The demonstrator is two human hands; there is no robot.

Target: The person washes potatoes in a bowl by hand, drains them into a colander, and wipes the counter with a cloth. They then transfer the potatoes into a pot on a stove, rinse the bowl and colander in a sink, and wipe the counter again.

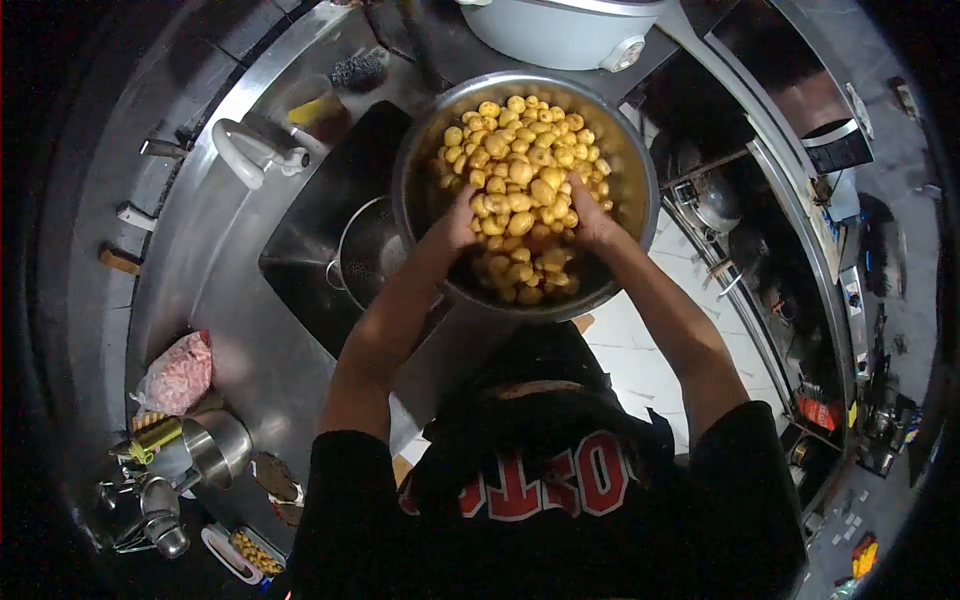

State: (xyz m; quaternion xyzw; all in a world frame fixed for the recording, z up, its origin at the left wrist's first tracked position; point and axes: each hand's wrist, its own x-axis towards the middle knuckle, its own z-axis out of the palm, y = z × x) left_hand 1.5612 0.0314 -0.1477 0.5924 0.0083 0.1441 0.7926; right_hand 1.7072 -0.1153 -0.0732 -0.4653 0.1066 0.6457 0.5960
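A large metal bowl (648,190) full of small yellow potatoes (518,135) stands in front of me, beside the sink. Both my hands reach into it from the near side. My left hand (462,222) cups the left of a heap of potatoes, and my right hand (592,215) cups the right. The heap between them looks raised above the rest, with its potatoes appearing larger. More potatoes lie lower in the bowl, close to its near wall. Most of my fingers are hidden under and behind the potatoes.
Left of the bowl is a dark sink (300,265) with a metal strainer (365,250) and a white faucet (245,150). A white cooker (555,35) stands behind. On the left counter are a bag of pinkish food (180,375) and a metal pot (218,445). Shelving (800,290) runs along the right.
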